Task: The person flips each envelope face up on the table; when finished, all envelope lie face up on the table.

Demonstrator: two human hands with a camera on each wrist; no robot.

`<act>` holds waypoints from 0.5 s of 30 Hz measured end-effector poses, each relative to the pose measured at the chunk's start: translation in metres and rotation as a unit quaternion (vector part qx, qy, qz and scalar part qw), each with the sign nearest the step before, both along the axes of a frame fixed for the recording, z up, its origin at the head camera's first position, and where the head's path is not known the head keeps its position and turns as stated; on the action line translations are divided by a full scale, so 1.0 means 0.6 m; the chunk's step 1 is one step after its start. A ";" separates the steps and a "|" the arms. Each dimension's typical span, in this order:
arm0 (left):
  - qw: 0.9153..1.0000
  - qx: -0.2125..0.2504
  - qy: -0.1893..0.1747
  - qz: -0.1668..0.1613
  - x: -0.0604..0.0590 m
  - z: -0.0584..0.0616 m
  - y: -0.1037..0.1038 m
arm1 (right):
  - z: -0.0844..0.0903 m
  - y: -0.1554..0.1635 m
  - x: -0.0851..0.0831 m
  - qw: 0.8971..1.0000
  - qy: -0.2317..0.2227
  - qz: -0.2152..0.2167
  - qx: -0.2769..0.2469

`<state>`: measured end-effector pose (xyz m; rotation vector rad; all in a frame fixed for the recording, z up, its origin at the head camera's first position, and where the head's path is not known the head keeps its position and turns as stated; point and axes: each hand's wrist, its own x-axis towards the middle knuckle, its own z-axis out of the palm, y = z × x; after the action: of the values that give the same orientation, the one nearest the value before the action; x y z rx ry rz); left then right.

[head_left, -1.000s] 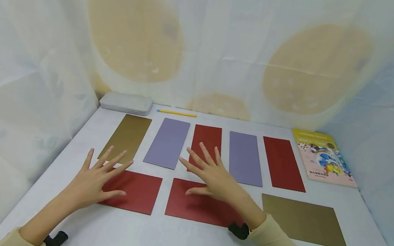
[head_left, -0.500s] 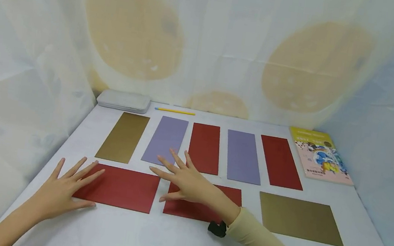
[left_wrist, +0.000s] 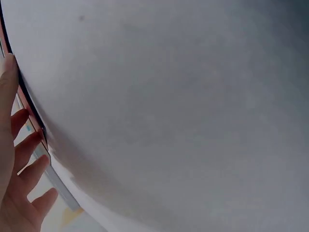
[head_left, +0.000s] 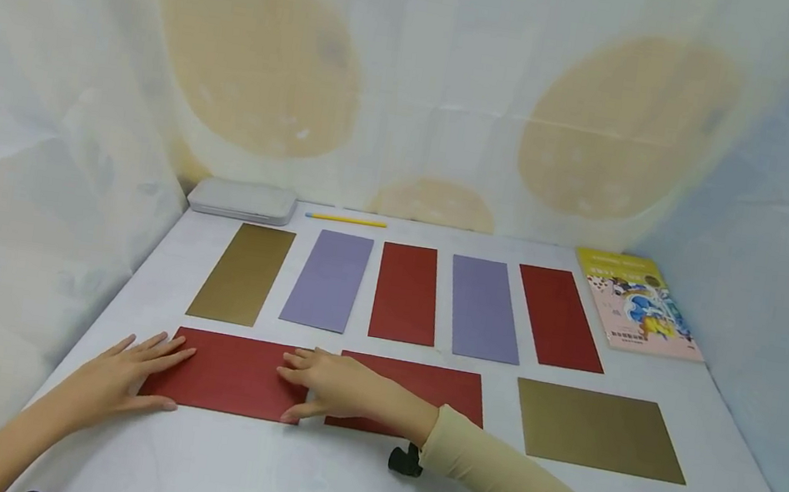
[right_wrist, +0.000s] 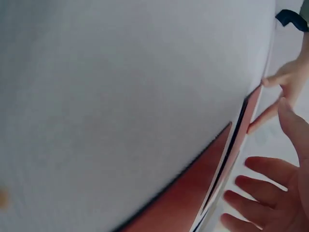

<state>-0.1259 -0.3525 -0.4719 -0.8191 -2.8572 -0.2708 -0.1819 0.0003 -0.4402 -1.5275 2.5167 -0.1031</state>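
In the head view, soft, even light covers the desk (head_left: 300,485), with a faint shadow below the right sleeve (head_left: 512,485). The left wrist view is dimmer and greyer (its upper right corner sinks to a dark teal), a broad soft shadow spreads beside the fingers (left_wrist: 35,173), and the desk's surface looks hazy. The right wrist view is similarly murky, darkest at upper left, and slightly blurred.

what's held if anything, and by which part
Nothing is visibly gripped: the left hand is at the left end of the front-left red card, the right hand at its right end; contact is unclear.
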 end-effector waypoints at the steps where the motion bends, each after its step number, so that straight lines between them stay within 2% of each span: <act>1: 1.000 0.001 0.002 -0.001 0.000 0.001 0.000 | -0.001 -0.001 0.001 1.000 0.003 -0.002 0.013; 5: 1.000 0.000 -0.015 0.005 0.004 0.006 0.002 | -0.004 -0.002 0.003 0.999 0.010 0.002 0.042; 10: 0.998 -0.003 -0.051 0.029 0.010 0.011 0.004 | -0.006 0.001 0.002 0.999 0.016 0.013 0.036; 15: 0.998 0.005 -0.046 0.039 0.019 0.019 0.003 | 0.000 0.004 0.008 0.998 0.051 0.027 0.026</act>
<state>-0.1145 -0.3507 -0.4606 -0.7097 -2.9625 -0.3198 -0.1772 0.0029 -0.4404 -1.6169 2.5325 0.0495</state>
